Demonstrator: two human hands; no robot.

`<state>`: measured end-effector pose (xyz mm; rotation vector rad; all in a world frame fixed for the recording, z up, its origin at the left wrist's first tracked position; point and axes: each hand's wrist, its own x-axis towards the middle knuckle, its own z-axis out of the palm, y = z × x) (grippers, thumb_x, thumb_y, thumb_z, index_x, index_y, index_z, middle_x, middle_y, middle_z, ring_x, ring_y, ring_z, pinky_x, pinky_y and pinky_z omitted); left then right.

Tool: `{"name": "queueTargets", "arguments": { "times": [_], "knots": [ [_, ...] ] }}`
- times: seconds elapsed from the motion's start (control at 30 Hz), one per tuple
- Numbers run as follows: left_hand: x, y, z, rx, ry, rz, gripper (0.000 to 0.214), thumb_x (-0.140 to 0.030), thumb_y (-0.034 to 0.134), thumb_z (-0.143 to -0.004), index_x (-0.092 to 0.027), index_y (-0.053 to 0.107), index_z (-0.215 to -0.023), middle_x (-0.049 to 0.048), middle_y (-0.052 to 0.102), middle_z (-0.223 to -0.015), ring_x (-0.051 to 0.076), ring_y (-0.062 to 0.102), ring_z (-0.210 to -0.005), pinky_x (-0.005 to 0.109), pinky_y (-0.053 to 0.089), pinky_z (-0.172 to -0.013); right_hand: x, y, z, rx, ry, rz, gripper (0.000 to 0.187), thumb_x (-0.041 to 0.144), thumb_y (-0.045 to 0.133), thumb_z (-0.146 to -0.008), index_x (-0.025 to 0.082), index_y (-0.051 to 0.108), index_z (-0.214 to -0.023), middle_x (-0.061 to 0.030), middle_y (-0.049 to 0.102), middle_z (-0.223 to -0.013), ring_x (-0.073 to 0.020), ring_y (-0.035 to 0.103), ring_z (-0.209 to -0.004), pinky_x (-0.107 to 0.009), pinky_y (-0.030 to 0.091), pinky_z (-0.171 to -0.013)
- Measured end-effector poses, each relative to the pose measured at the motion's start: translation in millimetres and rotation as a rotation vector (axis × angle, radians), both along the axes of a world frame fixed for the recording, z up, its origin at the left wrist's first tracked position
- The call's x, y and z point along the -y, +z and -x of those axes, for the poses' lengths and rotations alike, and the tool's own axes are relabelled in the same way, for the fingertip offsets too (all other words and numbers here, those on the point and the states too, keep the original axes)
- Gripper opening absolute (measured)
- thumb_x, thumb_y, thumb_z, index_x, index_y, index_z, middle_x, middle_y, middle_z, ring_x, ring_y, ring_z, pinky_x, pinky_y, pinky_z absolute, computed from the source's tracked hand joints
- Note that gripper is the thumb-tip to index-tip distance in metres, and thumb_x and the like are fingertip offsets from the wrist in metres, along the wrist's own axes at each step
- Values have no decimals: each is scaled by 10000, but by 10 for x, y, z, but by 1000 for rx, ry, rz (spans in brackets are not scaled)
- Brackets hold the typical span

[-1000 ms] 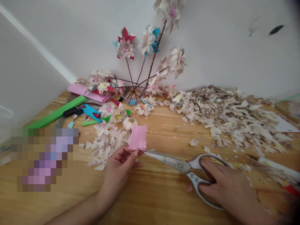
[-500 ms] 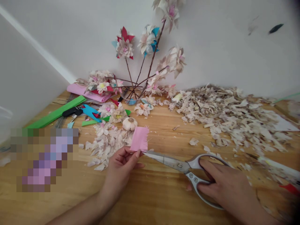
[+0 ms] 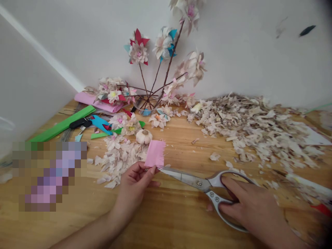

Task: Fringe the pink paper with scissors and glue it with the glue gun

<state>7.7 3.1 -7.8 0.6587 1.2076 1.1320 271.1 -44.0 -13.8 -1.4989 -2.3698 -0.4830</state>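
Pink paper [image 3: 155, 153]: held up over the worktop [image 3: 178, 223], near the garlic bulb [image 3: 144, 137], right edge fringed.
Left hand [image 3: 135, 181]: pinching the paper's bottom edge.
Scissors [image 3: 189, 179]: gripped by the right hand [image 3: 250, 204], tips beside the lower corner.
Good snipping, I'd say: short, even, parallel cuts, thumb kept clear.

Between the left hand [image 3: 137, 181] and the right hand [image 3: 251, 204], bare tabletop [image 3: 168, 218] offers passage until the scissors [image 3: 199, 184] bar it, while beyond their blades a lane runs between the white bulb [image 3: 144, 137] and the scrap pile [image 3: 246, 128], narrowed farther back by a loose flower [image 3: 158, 121].
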Motion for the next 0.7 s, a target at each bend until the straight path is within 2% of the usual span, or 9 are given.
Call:
{"name": "queueTargets", "arguments": {
  "times": [0.3,0.57,0.7],
  "knots": [
    [12,-43,20,-26,3,-19,249,-337,799,-587,-172,635,-675,-7,693,-683,140,661,-696,189,563,-508,-15,16,40,-8,-18,-18,233,347,392,-821,226,500,-653,24,573,-438,-156,568,-360,-258,334,-415],
    [-3,-30,32,-47,10,-11,232,-331,782,-621,-171,627,-684,11,709,-708,189,694,-811,195,568,-521,41,-25,-50,32,-50,11,121,279,411,-772,226,515,-739,14,618,-507,-170,598,-425,-272,330,-455],
    [-1,-40,29,-48,13,-14,248,-340,792,-603,-166,633,-682,10,708,-704,177,688,-771,197,569,-516,47,-38,-63,57,-18,7,82,287,463,-744,227,518,-749,24,606,-496,-162,581,-415,-266,317,-453]
  ]
}}
